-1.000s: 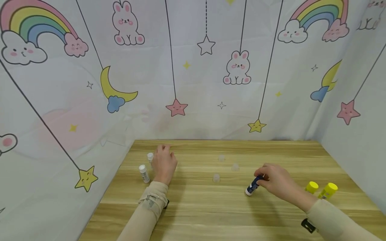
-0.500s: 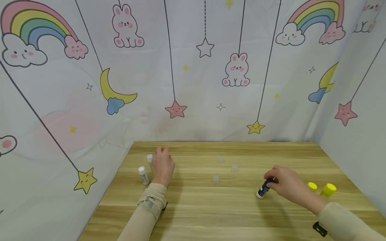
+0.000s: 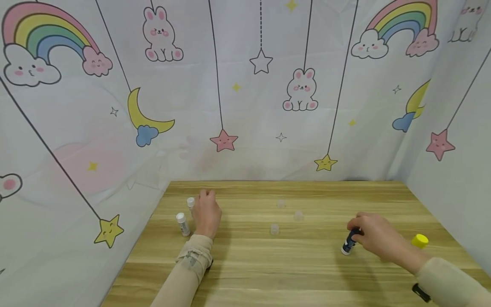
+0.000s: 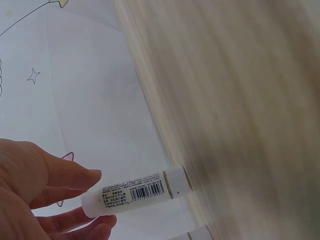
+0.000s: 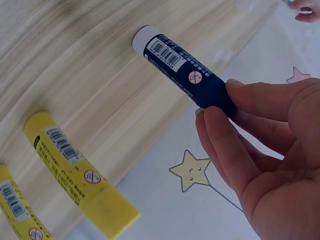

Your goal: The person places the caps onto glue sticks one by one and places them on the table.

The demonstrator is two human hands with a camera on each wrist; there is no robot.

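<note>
In the head view my left hand (image 3: 207, 213) is at the left of the table. The left wrist view shows its thumb and fingers pinching the top end of a white glue stick (image 4: 135, 192), whose base points to the tabletop. My right hand (image 3: 383, 238), on the right side, grips a dark blue glue stick (image 3: 348, 244) by its upper end; it leans, white base lowest, close over the wood. Near that hand stand two yellow glue sticks (image 5: 82, 172); in the head view only one yellow cap (image 3: 420, 241) shows, the other being behind the hand.
Two more white glue sticks stand left of my left hand, a nearer one (image 3: 183, 225) and a farther one (image 3: 191, 203). Three small clear pieces (image 3: 274, 229) lie mid-table. A patterned cloth (image 3: 249, 106) rises behind the wooden tabletop (image 3: 268, 273).
My right hand has moved rightward with the dark blue glue stick toward the yellow ones, now covering one of them in the head view. My left hand has stayed in place.
</note>
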